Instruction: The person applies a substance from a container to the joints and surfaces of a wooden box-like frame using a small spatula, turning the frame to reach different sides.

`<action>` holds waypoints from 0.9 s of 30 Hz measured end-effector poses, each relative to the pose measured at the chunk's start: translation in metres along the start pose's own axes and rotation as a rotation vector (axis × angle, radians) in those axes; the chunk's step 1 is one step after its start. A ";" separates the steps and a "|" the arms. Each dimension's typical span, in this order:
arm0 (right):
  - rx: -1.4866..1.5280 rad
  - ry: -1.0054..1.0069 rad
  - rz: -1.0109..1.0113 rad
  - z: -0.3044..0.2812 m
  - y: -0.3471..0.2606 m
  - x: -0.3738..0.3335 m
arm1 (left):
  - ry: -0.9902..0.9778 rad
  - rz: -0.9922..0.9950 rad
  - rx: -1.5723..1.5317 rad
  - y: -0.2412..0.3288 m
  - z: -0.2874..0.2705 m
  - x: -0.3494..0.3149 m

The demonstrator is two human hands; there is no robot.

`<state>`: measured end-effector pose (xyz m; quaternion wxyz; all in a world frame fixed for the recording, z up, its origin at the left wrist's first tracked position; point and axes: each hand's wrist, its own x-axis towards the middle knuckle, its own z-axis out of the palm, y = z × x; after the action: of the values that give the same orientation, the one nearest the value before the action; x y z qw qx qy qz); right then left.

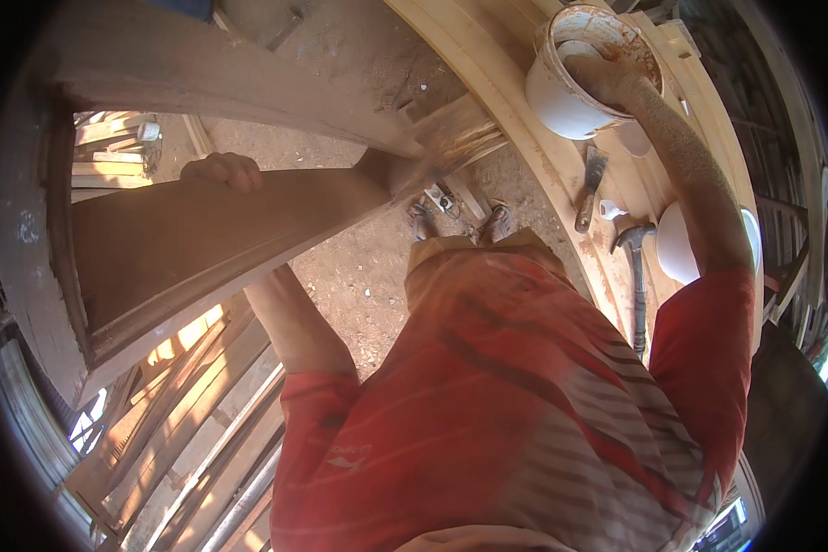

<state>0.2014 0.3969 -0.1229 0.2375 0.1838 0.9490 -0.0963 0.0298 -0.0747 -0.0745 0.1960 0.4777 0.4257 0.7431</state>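
Observation:
A brown wooden frame (221,244) spans the left side. My left arm passes beneath one of its wide rails, and my left hand (221,171) curls its fingers over that rail's far edge. At the upper right, my right hand (598,81) reaches down into a white bucket (561,103) whose inner wall is smeared with brown stuff. A pale round shape shows inside the bucket beside the hand. The right fingers are hidden in there, so what they touch cannot be made out.
On the curved wooden bench (524,138) lie a putty knife (590,189), a small white piece (612,210) and a claw hammer (637,276). A second white container (676,248) stands under my right arm. Stacked planks (193,414) fill the lower left. Dirt floor surrounds my feet.

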 end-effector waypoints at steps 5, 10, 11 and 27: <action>0.036 0.076 -0.020 -0.019 0.001 -0.017 | -0.313 -0.092 -0.146 -0.003 -0.013 0.006; 0.046 0.348 -0.157 -0.029 0.034 -0.023 | -0.005 -0.033 -0.221 -0.013 -0.032 -0.006; 0.037 0.434 -0.215 -0.029 0.049 -0.024 | -0.080 -0.073 -0.301 -0.015 -0.039 -0.008; 0.864 0.129 -0.149 0.089 -0.162 -0.119 | 0.054 -0.033 -0.382 -0.019 -0.120 -0.026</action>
<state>0.2722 0.1890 -0.1272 0.0715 0.2030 0.8451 -0.4894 -0.0655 -0.1358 -0.1258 0.2837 0.4045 0.2896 0.8198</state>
